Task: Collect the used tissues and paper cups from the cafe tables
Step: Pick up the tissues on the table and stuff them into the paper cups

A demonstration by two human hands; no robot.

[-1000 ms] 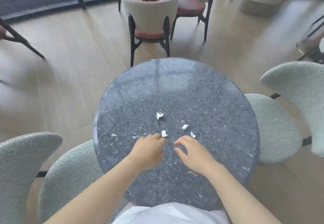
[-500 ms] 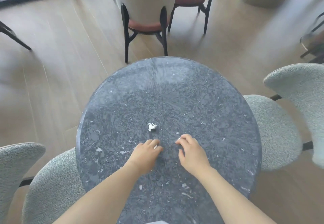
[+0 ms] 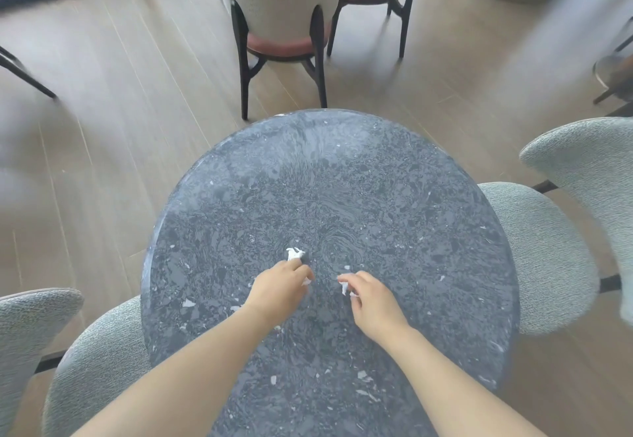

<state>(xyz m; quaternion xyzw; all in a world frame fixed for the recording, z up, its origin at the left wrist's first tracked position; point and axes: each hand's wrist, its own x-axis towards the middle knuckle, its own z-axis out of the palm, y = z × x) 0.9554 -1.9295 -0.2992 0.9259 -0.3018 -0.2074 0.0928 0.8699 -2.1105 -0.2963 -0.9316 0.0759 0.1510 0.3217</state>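
Since a second ago, your left hand (image 3: pixel 279 287) and right hand (image 3: pixel 373 298) have each closed on tissue bits; one white crumpled tissue (image 3: pixel 294 253) remains on the worktop (image 3: pixel 394 203), just beyond your left fingertips.

White tissue scraps (image 3: pixel 344 288) mostly hidden inside curled right hand (image 3: pixel 371 299); round grey marble bench (image 3: pixel 394 203) cut off at 6 o'clock; floor blurred at 2 o'clock.

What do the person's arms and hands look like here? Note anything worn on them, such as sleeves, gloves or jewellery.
Both forearms are bare all the way to the frame's lower edge: no sleeves show. The left hand and right hand wear no gloves, and no rings, watch or bracelets are visible. Nails look short, though they are too small to judge for polish.
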